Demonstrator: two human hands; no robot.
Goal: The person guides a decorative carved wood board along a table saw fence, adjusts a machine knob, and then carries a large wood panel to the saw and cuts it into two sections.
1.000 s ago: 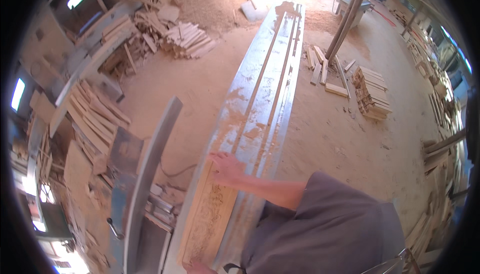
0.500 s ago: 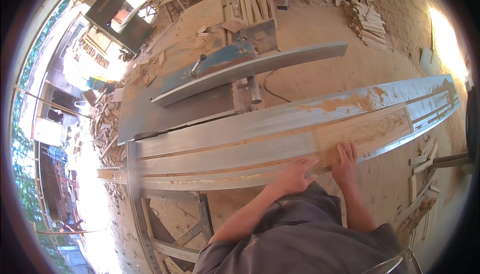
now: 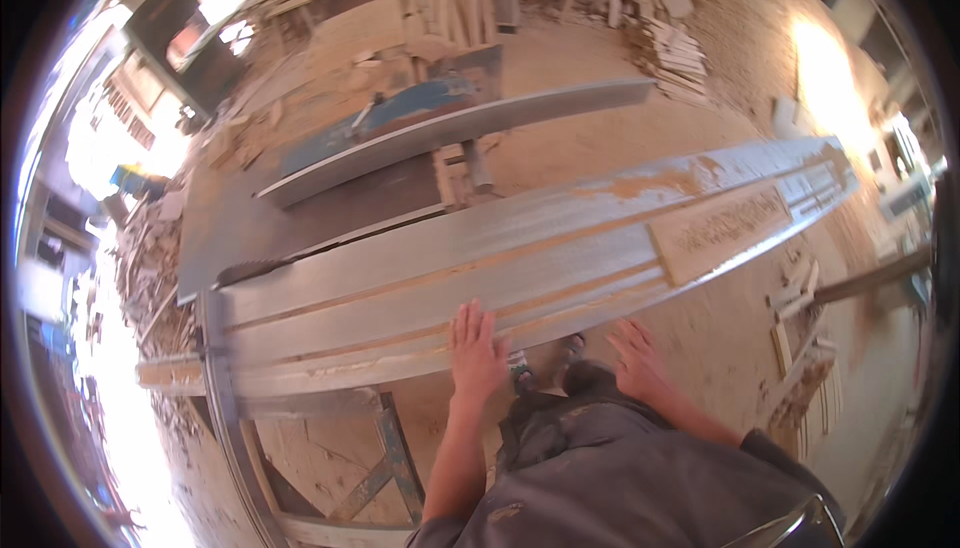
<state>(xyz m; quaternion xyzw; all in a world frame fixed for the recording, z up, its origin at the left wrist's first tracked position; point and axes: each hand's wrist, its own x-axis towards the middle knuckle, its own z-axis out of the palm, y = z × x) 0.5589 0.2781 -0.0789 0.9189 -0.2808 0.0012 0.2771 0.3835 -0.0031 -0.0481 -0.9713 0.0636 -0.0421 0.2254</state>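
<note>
My left hand point(image 3: 473, 351) lies flat, fingers spread, on the near edge of a long grey sliding table point(image 3: 560, 248) of a saw machine. My right hand point(image 3: 637, 360) hovers open just below that edge, holding nothing. A flat wooden board point(image 3: 730, 226) rests on the table to the right, well away from both hands. A circular saw blade point(image 3: 250, 269) pokes up at the table's left end. My grey shirt fills the bottom of the view.
A long grey fence rail point(image 3: 450, 133) with a blue part point(image 3: 400, 113) lies behind the table. Stacks of wooden slats point(image 3: 680, 48) sit on the sawdust floor at the back. Offcuts point(image 3: 800, 358) lie at the right. A metal frame point(image 3: 390, 448) stands below.
The view has swung from along the table to across it. The wooden board that was under my hands now lies farther right, and both hands have come off it.
</note>
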